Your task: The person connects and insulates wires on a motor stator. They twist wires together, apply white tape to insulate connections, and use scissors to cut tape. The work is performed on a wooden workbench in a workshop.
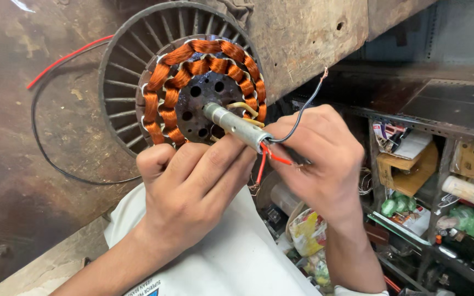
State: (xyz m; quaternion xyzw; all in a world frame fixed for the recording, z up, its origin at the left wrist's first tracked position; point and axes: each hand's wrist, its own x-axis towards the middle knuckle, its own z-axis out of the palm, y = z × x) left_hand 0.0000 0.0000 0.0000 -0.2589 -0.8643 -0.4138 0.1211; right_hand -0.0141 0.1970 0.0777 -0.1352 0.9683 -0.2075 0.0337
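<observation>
Head view: left hand grips the stator shaft; right hand pinches its red wires.

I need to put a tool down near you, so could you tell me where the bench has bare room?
The worn bench top left of the motor stator is mostly bare, crossed only by the looping black wire and red wire. Around the shaft it is crowded: left hand, right hand. The shelves at right are packed.

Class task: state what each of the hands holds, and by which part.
Left hand grips the motor stator by its metal shaft; right hand pinches the wires at the shaft's end.
</observation>
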